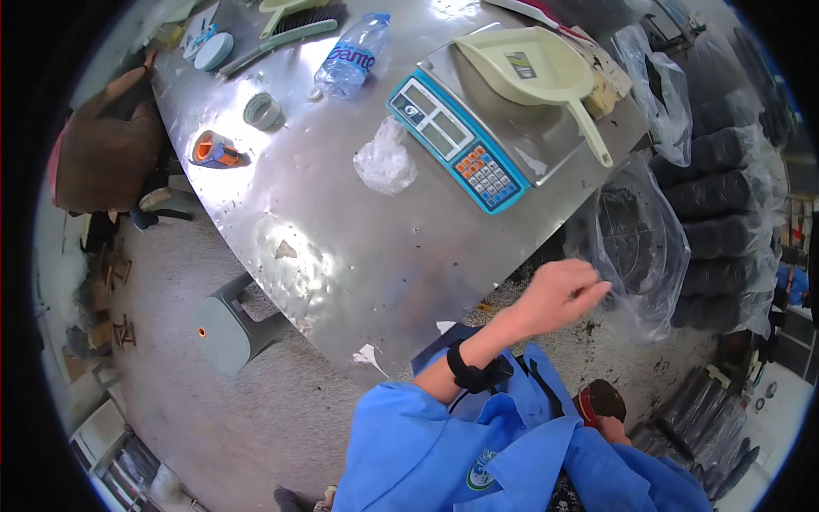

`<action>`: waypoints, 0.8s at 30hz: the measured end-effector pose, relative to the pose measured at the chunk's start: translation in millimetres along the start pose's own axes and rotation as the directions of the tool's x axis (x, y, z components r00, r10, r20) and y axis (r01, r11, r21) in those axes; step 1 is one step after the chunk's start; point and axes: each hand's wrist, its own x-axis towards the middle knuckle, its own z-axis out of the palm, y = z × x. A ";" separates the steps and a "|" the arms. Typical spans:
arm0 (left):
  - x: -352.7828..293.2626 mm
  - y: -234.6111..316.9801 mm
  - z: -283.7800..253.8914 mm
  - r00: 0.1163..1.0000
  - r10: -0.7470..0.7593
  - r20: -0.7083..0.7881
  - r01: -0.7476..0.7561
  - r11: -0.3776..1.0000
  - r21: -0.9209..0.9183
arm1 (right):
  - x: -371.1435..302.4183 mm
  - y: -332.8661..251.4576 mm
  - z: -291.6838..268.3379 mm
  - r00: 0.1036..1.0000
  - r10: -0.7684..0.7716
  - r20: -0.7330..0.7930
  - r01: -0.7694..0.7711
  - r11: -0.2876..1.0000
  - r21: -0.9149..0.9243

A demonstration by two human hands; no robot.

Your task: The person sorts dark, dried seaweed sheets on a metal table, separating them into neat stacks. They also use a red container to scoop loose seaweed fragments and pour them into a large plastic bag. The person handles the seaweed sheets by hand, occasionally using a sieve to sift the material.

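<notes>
My left hand (563, 297), with a black band at the wrist, is off the table's near right edge. Its fingers are curled in at the near side of a clear plastic bag (630, 256) with dark, netted contents. The fingertips overlap the film; how much of it they pinch is hard to see. Lower down, my right hand (611, 430) is partly covered by my blue jacket. Its fingers are closed against a dark brown, rounded object (606, 399) with a red band, whose kind I cannot make out.
The metal table (341, 247) bears a blue-framed digital scale (461, 141) with a pale dustpan (533, 68) on it, crumpled plastic (386, 158), a bottle (351, 55), a tape dispenser (213, 151) and a brush (290, 34). Wrapped black rolls (712, 205) stand right; a grey stool (226, 328) stands left. Another person (111, 158) is far left.
</notes>
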 end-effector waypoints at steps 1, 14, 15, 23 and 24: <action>3.2 18.3 15.4 0.999 0.021 0.032 -0.017 0.993 -0.121 | 2.1 10.6 9.8 1.000 0.010 -0.003 -0.010 1.000 0.012; 48.1 213.4 398.6 0.552 0.771 0.319 0.155 0.281 -0.947 | 2.1 248.6 178.9 0.961 0.121 -0.249 0.025 0.859 0.512; 41.9 220.2 438.7 0.590 0.748 0.304 0.209 0.223 -0.952 | 1.0 271.5 191.9 0.948 0.143 -0.286 0.034 0.845 0.534; 57.6 216.6 733.3 0.301 0.833 0.465 0.776 0.069 -0.627 | -25.6 439.4 251.9 0.718 0.415 -0.558 -0.016 0.812 0.583; 58.8 214.7 766.2 0.229 0.838 0.495 0.838 0.090 -0.538 | -29.9 460.5 260.5 0.684 0.466 -0.562 -0.048 0.797 0.602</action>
